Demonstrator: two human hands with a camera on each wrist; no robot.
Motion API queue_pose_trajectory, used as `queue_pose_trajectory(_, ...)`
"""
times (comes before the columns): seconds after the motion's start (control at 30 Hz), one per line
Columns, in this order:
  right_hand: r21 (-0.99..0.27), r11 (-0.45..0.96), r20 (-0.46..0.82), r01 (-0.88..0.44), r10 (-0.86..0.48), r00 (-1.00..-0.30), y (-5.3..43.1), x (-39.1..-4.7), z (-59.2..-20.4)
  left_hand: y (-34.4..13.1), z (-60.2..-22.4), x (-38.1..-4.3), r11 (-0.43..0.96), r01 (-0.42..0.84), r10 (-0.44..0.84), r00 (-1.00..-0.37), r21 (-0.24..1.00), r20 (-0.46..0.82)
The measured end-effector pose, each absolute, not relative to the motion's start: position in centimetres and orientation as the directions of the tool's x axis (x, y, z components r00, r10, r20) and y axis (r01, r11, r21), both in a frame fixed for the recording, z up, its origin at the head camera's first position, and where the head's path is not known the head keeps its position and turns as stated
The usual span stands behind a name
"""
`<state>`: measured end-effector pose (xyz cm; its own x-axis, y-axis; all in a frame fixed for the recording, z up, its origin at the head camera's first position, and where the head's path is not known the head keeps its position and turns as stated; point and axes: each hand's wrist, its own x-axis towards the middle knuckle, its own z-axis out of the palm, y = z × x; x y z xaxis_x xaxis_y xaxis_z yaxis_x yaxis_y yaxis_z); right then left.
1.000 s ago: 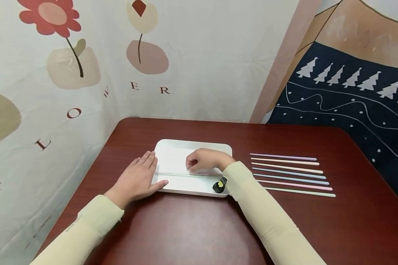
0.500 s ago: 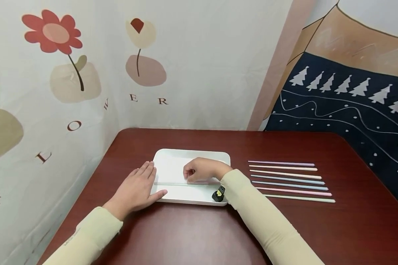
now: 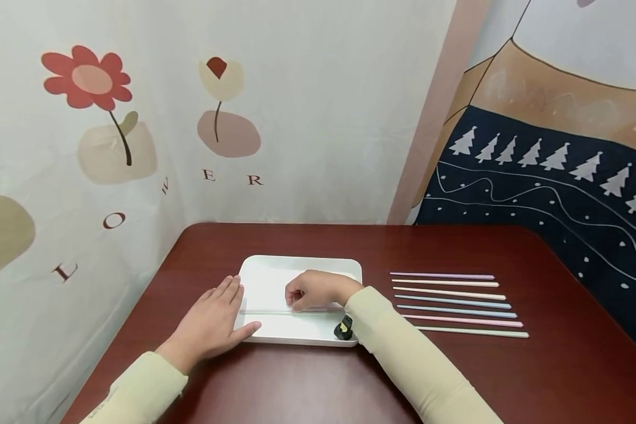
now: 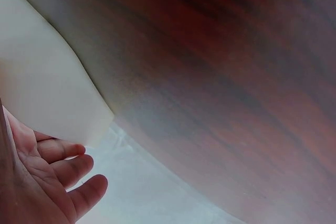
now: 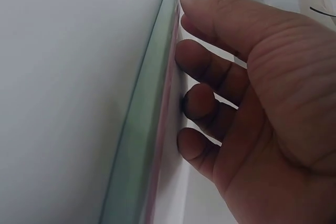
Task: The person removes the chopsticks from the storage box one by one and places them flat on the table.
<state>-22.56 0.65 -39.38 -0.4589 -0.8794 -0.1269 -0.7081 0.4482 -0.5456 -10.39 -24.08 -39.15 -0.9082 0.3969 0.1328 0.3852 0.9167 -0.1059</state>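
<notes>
My left hand (image 3: 209,318) lies flat, fingers straight and together, along the left rim of a white tray (image 3: 297,338); in the left wrist view its fingers (image 4: 72,170) sit under the tray's pale wall. Across the tray lies a thin light-green chopstick (image 3: 270,312). Close up, a pink chopstick (image 5: 163,121) runs right alongside the green one. My right hand (image 3: 318,290) is inside the tray with curled fingers. Thumb and fingertips line up right at the pink edge, all on one side of the pair; I cannot tell whether they pinch it.
Right of the tray, several coloured chopsticks (image 3: 450,298) lie in a spaced row on the dark red table (image 3: 297,383). A small black and yellow object (image 3: 343,328) shows at my right cuff, over the tray's near right corner. A printed curtain (image 3: 307,118) hangs behind the table.
The head view has tilted upward, so everything sits lower in it. Both hands, the tray and the chopsticks keep the same places relative to each other.
</notes>
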Motion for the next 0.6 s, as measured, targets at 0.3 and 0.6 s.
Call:
queue_pose_trajectory(0.3,-0.526,0.459,-0.131,-0.716,-0.876,-0.465,0.72,-22.33,-39.73,-24.07,-39.11,-10.43,0.912,0.394,0.407,-0.903,-0.111,0.137)
queue_pose_trajectory(0.6,-0.517,0.461,-0.097,-0.721,-0.869,-0.486,0.45,-22.1,-39.73,-24.14,-39.24,-9.94,0.92,0.377,0.39,-0.909,-0.107,0.145)
